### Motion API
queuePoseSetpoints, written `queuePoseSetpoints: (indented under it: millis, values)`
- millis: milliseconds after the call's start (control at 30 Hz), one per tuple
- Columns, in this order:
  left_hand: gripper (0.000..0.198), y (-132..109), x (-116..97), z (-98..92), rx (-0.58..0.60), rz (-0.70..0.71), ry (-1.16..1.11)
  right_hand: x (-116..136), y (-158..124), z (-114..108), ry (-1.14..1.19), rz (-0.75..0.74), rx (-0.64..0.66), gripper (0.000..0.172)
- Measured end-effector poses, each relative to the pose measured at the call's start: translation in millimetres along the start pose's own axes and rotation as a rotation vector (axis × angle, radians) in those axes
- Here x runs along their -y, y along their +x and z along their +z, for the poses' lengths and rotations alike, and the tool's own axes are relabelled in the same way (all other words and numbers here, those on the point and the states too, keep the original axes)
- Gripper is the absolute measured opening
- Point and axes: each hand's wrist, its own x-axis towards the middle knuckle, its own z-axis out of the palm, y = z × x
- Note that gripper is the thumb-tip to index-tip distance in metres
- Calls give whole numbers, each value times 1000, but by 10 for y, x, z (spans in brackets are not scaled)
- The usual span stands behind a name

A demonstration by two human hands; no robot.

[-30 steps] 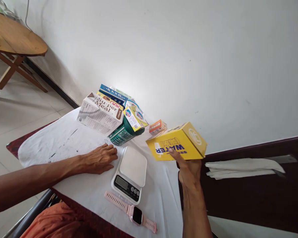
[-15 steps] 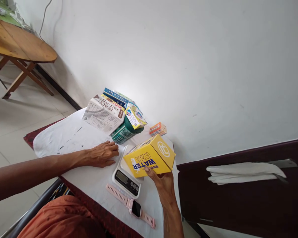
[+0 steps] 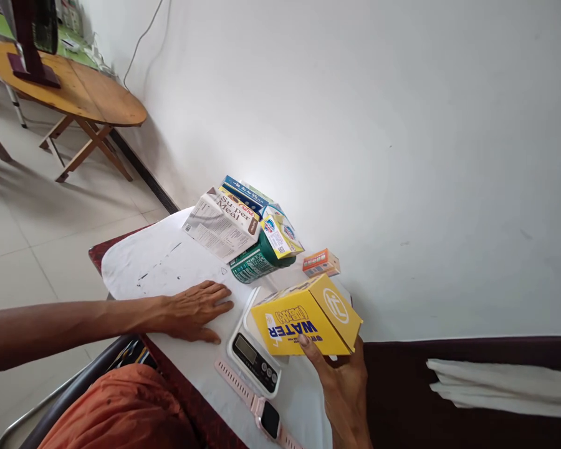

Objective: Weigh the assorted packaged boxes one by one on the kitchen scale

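Note:
My right hand grips a yellow box marked "WATER", thumb on its near face, fingers hidden behind. The box is tilted over the platform of a white kitchen scale; whether it touches the scale I cannot tell. My left hand lies flat on the white tablecloth, fingers spread, left of the scale. A pink smartwatch lies in front of the scale. Behind it stand a green tub, a "Su-per Meal" carton and a yellow-and-white box resting on the tub.
A small orange box sits near the wall, behind the yellow box. A blue box stands at the back of the group. To the far left is a wooden folding table with a dark stand on it. A white cloth hangs at right.
The camera view has swung left, so everything appears further right and lower. The fingers of my left hand have spread wider on the cloth. My right hand still holds the yellow box over the scale.

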Motion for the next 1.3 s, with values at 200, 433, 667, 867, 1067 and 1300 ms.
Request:
queuePoseSetpoints:
  millis: [200,433,667,867,1067,1300]
  values:
    - [88,-609,-308,45,45,-42,-112,331,-142,239,122,21,62,74]
    - [95,-791,-528,144,45,-44,-188,645,-157,1169,232,-137,289,72]
    - [96,-791,-512,181,27,-27,-135,733,-64,1972,258,-192,364,84]
    - [96,-771,-535,178,4,-25,-91,696,17,2113,291,-161,390,91]
    - [92,-804,-515,230,-18,-51,-46,640,-100,1731,46,-172,438,112]
    - [60,-748,-614,227,-168,-163,-112,256,260,564,-136,-145,31,44]
